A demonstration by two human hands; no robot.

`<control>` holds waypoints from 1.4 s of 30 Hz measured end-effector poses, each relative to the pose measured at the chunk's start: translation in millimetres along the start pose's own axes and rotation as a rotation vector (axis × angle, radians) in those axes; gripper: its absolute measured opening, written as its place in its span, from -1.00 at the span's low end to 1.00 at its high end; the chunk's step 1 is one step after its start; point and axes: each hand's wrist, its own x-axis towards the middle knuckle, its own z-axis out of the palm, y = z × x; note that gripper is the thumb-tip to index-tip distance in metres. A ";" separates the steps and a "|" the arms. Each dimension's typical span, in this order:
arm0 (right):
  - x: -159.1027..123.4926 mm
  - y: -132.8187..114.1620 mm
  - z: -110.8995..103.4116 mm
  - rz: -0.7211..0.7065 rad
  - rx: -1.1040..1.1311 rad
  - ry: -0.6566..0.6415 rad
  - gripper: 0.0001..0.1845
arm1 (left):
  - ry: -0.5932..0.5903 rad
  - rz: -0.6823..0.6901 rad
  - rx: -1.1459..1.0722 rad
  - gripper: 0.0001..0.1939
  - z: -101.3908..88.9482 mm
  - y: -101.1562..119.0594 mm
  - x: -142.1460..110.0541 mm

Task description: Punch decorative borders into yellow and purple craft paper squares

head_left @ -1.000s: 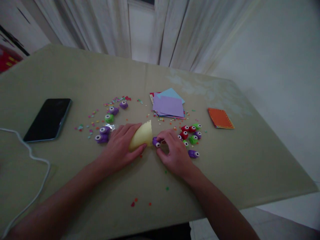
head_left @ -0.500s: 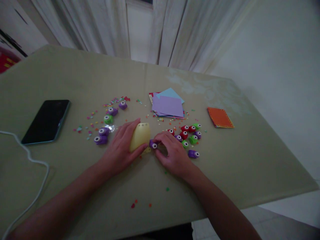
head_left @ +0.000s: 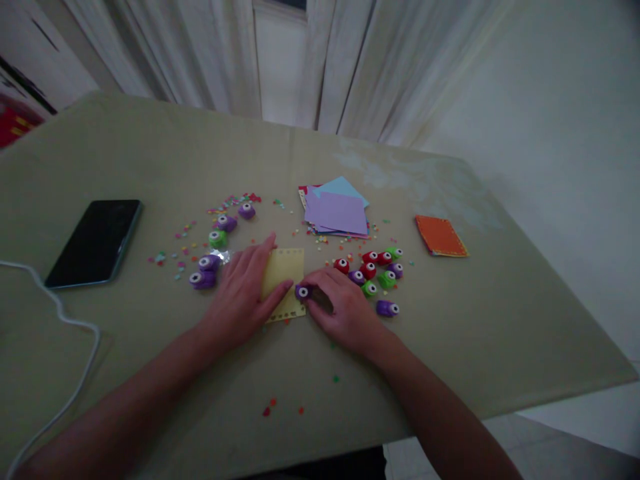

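A yellow paper square [head_left: 285, 270] with small punched holes along its top and bottom edges lies on the table. My left hand [head_left: 245, 287] rests on its left side, fingers stretched out and thumb lying across the paper. At the sheet's right edge, my right hand [head_left: 345, 303] pinches a small purple paper punch [head_left: 303, 292] with a white eye-like button. Whether the paper sits in the punch's slot, I cannot tell. Just right of that hand are several more punches, among them a red one [head_left: 341, 266], a green one [head_left: 369, 289] and a purple one [head_left: 387, 308].
Purple and light blue paper squares [head_left: 343, 212] lie stacked behind my hands. An orange square with a punched edge [head_left: 441, 235] is at the right. To the left are more punches [head_left: 203, 279], scattered confetti [head_left: 240, 200], a dark tablet [head_left: 95, 241] and a white cable [head_left: 75, 325].
The yellow paper was bent up under my left hand and now lies flatter, its lower punched edge showing. My right hand has shifted the purple punch slightly left, against the paper's right edge.
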 end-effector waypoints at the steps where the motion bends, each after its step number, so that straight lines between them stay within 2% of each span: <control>1: 0.1 0.5 0.0 0.004 0.003 0.000 -0.80 | 0.006 -0.002 0.004 -0.24 -0.9 0.6 0.2; 4: 0.0 2.1 -0.5 0.007 0.024 0.000 -0.75 | 0.042 -0.002 0.029 -0.29 -5.4 -0.7 2.1; 6: 0.0 2.7 -1.3 0.005 0.047 0.004 -0.71 | 0.057 0.021 0.039 -0.40 -10.3 -4.4 4.3; 9: 0.1 2.5 -3.1 0.009 0.073 0.004 -0.69 | -0.024 0.077 0.010 -0.57 -18.6 -12.1 6.7; 13: 0.6 2.3 -4.8 0.013 0.090 -0.003 -0.71 | -0.190 0.137 0.021 -0.47 -24.5 -18.6 6.0; 18: 1.0 5.1 -4.3 0.030 0.080 0.005 -0.74 | -0.268 0.172 0.042 -0.35 -21.6 -19.9 4.4; 42: 1.1 4.2 -8.2 0.035 0.102 -0.015 -0.72 | -0.232 0.191 0.019 -0.34 -16.7 -22.9 5.3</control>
